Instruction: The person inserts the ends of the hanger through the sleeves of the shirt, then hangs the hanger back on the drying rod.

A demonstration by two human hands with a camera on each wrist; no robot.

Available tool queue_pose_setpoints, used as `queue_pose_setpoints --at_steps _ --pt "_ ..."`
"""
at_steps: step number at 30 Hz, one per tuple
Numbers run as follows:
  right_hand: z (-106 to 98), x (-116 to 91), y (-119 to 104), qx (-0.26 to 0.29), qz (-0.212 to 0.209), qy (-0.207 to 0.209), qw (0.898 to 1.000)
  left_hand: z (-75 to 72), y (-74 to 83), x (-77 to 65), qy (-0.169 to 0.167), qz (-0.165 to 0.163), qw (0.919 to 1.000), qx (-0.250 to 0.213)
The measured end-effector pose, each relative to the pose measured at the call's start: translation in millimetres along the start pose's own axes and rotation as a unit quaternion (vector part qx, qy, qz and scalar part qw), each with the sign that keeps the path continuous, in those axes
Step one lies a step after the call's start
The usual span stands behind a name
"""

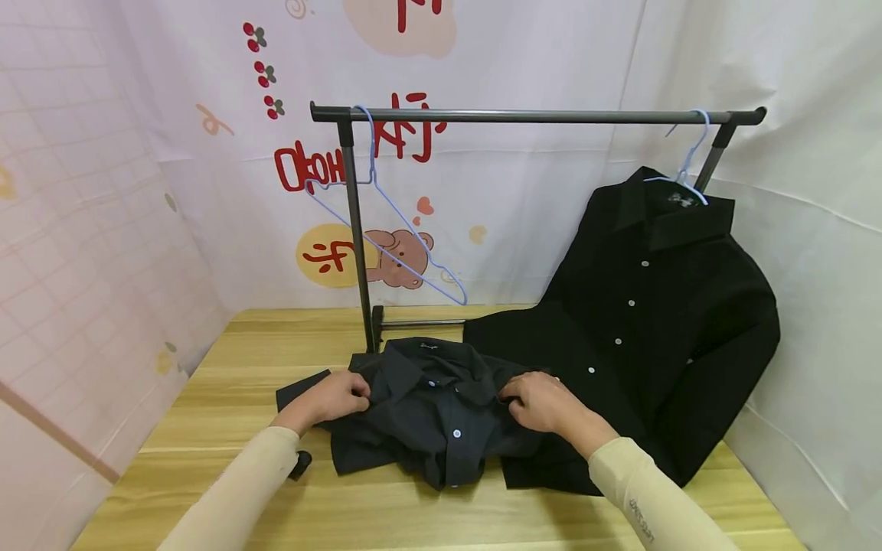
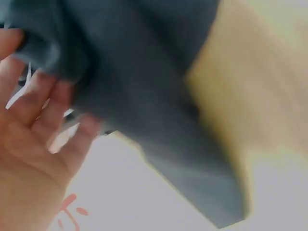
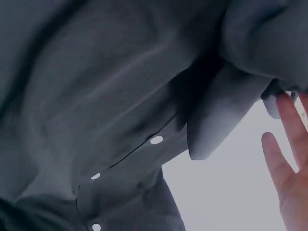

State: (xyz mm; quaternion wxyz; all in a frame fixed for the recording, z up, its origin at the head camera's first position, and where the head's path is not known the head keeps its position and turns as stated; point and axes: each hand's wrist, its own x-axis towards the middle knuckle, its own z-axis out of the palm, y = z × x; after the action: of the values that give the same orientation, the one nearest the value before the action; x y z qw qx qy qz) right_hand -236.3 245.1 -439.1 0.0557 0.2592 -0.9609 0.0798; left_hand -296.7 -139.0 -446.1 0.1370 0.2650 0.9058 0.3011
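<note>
A dark grey button-up shirt (image 1: pixel 441 405) lies bunched on the table, its collar toward the rack and its light buttons facing up. My left hand (image 1: pixel 338 396) pinches the cloth at the shirt's left side, near the shoulder. On the opposite side, my right hand (image 1: pixel 547 402) grips the other shoulder between thumb and fingers. In the left wrist view, a blurred sleeve hangs beside the left hand (image 2: pixel 38 125). The right wrist view has the right hand (image 3: pixel 293 159) at the edge, with its fingertips at the cloth; the thumb's contact is hidden there.
A dark metal rack (image 1: pixel 537 116) stands behind the shirt. A bare blue hanger (image 1: pixel 406 218) hangs at its left end, and a black shirt (image 1: pixel 661 321) on another hanger at its right end spreads onto the wooden table (image 1: pixel 227 367). A small black object (image 1: pixel 300 464) lies by the left wrist.
</note>
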Motion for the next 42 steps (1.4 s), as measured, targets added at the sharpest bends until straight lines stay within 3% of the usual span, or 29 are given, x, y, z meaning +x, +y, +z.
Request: queue_pose_setpoints --at_steps 2,5,7,9,11,15,18,20,22,27,29,32,35,38,42 --pt "-1.8 2.3 -0.9 0.046 0.058 0.031 0.997 -5.7 2.6 2.9 0.008 -0.002 0.9996 0.025" --pt "-5.2 8.2 -1.5 0.1 0.105 0.096 0.985 -12.3 13.4 14.7 0.078 -0.018 0.9957 0.047" --pt "-6.4 12.0 -1.8 0.136 0.119 0.108 0.978 -12.8 20.8 24.2 0.128 -0.026 0.9898 0.055" --pt "-6.8 16.1 -2.7 0.17 0.126 0.103 0.972 -11.0 28.5 33.0 0.153 -0.042 0.9867 0.037" --pt "-6.3 20.8 -3.7 0.195 0.135 0.095 0.967 -9.1 36.2 39.9 0.158 -0.055 0.9857 0.023" --pt "-3.8 32.3 -4.4 0.246 0.176 0.09 0.949 -5.1 46.6 48.5 0.136 -0.082 0.9872 0.013" --pt "-3.4 42.1 -4.9 0.271 0.201 0.075 0.939 -2.6 49.1 53.1 0.121 -0.082 0.9891 0.019" --pt "-4.7 48.6 -6.2 0.266 0.199 0.059 0.941 -1.2 49.3 56.2 0.105 -0.071 0.9916 0.024" --pt "-6.5 55.4 -7.6 0.235 0.183 0.04 0.954 0.3 49.0 58.9 0.088 -0.056 0.9941 0.031" --pt "-13.5 68.7 -12.3 0.123 0.099 0.001 0.987 5.4 49.7 62.1 0.058 -0.03 0.9954 0.07" --pt "-16.4 72.6 -14.2 0.091 0.077 -0.006 0.993 6.8 49.6 61.4 0.062 -0.037 0.9939 0.084" --pt "-20.7 74.5 -14.7 0.068 0.064 -0.019 0.995 8.1 48.2 60.1 0.074 -0.074 0.9908 0.087" --pt "-25.6 73.8 -12.6 0.065 0.033 -0.011 0.997 7.8 45.3 58.5 0.101 -0.098 0.9882 0.061" --pt "-34.2 71.7 -10.4 0.088 -0.002 0.018 0.996 5.8 43.9 56.4 0.163 -0.093 0.9821 0.005" --pt "-52.7 68.7 -12.5 0.148 -0.021 0.049 0.988 1.3 49.4 49.6 0.269 -0.06 0.9583 -0.076"
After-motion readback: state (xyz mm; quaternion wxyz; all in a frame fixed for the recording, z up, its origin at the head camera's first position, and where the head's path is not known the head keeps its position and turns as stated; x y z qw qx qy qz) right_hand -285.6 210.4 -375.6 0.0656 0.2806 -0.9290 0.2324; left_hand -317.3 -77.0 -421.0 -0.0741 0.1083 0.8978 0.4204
